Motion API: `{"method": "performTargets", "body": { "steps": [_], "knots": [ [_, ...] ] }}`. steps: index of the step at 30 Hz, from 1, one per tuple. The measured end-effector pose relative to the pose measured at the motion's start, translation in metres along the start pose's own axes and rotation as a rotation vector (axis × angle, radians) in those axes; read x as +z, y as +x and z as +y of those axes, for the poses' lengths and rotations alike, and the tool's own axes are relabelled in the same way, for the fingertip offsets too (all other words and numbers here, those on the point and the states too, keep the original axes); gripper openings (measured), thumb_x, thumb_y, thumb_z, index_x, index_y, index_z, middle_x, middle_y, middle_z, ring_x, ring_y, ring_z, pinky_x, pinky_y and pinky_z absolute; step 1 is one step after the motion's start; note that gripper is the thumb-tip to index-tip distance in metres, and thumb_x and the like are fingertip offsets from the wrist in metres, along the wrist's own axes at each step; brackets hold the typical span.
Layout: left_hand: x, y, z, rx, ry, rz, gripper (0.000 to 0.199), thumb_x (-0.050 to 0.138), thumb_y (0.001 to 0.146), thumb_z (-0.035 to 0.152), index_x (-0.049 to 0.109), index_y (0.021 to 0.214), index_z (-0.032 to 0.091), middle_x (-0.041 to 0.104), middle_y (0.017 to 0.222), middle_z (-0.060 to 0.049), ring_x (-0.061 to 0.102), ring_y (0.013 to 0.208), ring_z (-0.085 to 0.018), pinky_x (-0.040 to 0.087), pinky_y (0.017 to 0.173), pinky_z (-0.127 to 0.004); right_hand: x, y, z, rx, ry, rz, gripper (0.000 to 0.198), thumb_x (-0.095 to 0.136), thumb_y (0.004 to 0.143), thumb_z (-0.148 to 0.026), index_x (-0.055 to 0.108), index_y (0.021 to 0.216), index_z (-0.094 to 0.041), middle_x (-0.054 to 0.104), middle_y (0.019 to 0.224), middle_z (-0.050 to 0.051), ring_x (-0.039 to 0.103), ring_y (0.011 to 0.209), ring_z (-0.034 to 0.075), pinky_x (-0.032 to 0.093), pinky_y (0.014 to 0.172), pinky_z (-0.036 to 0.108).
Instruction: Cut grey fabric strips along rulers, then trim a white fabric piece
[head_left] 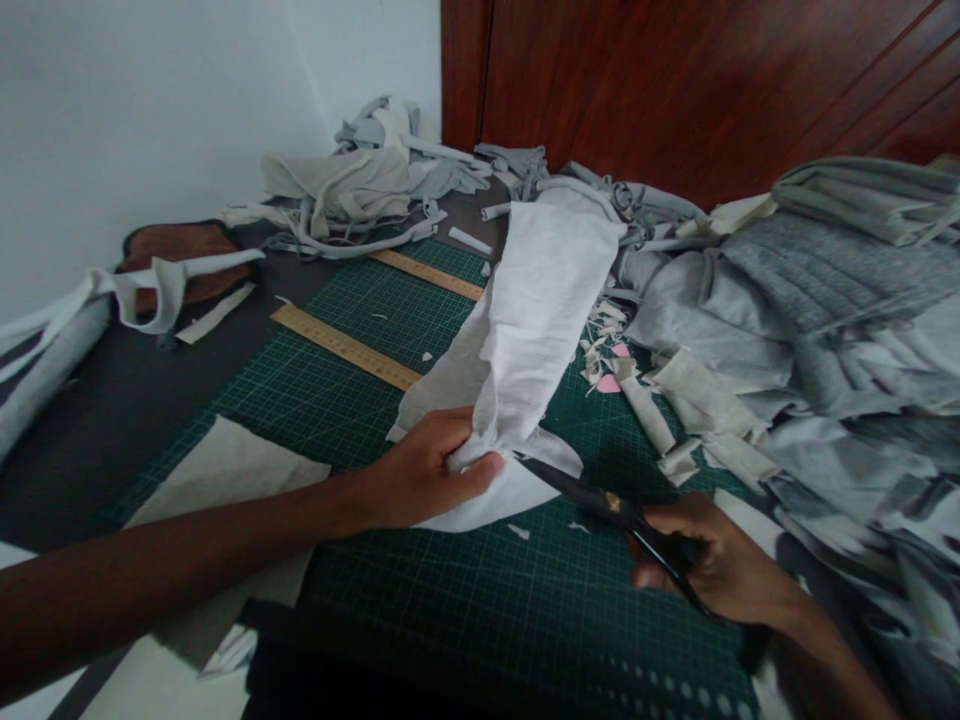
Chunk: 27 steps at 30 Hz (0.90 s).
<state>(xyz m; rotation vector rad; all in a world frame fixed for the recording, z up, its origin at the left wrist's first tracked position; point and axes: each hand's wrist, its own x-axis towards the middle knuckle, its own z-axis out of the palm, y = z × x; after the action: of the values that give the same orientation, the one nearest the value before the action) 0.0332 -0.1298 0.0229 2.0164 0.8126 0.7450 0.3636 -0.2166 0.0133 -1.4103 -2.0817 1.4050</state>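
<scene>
A long piece of white fabric (551,300) lies across the green cutting mat (465,610), its near end bunched up and lifted. My left hand (431,470) pinches that gathered end between thumb and fingers. In my right hand (705,560) are black scissors (611,505), pointing left, with fingers in the handles. The blade tips meet the white fabric just right of my left thumb. Whether the blades are parted there is hard to make out. Small fabric snippets (519,532) lie on the mat below the scissors.
Two wooden rulers (345,347) rest on the mat at left. A beige cloth piece (225,470) lies under my left forearm. Grey fabric heaps (847,270) crowd the right side, with more scraps (352,180) at the back by the wall. Pink bits (607,383) sit among small offcuts.
</scene>
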Motion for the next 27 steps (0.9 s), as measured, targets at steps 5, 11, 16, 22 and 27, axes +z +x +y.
{"method": "performTargets", "body": {
  "steps": [5, 11, 16, 22, 27],
  "knots": [
    [0.001, -0.001, -0.003, -0.036, 0.005, -0.008, 0.025, 0.050, 0.089, 0.029, 0.048, 0.066, 0.018, 0.049, 0.063, 0.004, 0.049, 0.059, -0.012, 0.036, 0.056, -0.025, 0.000, 0.002, -0.004, -0.011, 0.031, 0.019, 0.043, 0.072, 0.082, -0.054, 0.061, 0.066, -0.016, 0.044, 0.053, -0.004, 0.035, 0.049, 0.008, 0.022, 0.044, 0.023],
    [0.001, -0.002, -0.004, -0.016, 0.042, 0.010, 0.026, 0.049, 0.087, 0.029, 0.043, 0.063, 0.020, 0.047, 0.060, 0.004, 0.048, 0.057, -0.012, 0.036, 0.055, -0.025, 0.002, 0.004, -0.006, -0.059, 0.059, 0.042, 0.047, 0.071, 0.080, -0.061, 0.063, 0.067, -0.016, 0.043, 0.052, -0.004, 0.035, 0.048, 0.008, 0.023, 0.044, 0.023],
    [-0.001, -0.002, -0.002, 0.005, 0.014, 0.031, 0.029, 0.048, 0.085, 0.026, 0.037, 0.059, 0.020, 0.042, 0.058, 0.005, 0.042, 0.053, -0.010, 0.033, 0.051, -0.023, 0.008, 0.008, -0.009, -0.072, 0.070, 0.093, 0.046, 0.072, 0.080, -0.060, 0.066, 0.068, -0.016, 0.048, 0.052, -0.003, 0.037, 0.047, 0.008, 0.025, 0.044, 0.022],
    [0.002, -0.003, -0.002, 0.024, 0.019, 0.008, 0.032, 0.049, 0.083, 0.022, 0.034, 0.055, 0.020, 0.042, 0.054, 0.004, 0.043, 0.051, -0.010, 0.034, 0.050, -0.024, 0.011, 0.000, -0.004, -0.126, 0.157, 0.303, 0.048, 0.072, 0.078, -0.063, 0.062, 0.065, -0.018, 0.050, 0.049, -0.001, 0.039, 0.043, 0.009, 0.028, 0.040, 0.022],
    [0.005, -0.005, -0.003, 0.011, 0.037, 0.034, 0.033, 0.052, 0.081, 0.021, 0.035, 0.052, 0.020, 0.043, 0.053, 0.004, 0.044, 0.052, -0.011, 0.037, 0.050, -0.023, 0.000, -0.018, 0.018, -0.069, 0.452, 0.621, 0.028, 0.065, 0.089, -0.049, 0.059, 0.080, -0.022, 0.042, 0.052, -0.005, 0.034, 0.039, 0.009, 0.027, 0.035, 0.022]
  ]
}}
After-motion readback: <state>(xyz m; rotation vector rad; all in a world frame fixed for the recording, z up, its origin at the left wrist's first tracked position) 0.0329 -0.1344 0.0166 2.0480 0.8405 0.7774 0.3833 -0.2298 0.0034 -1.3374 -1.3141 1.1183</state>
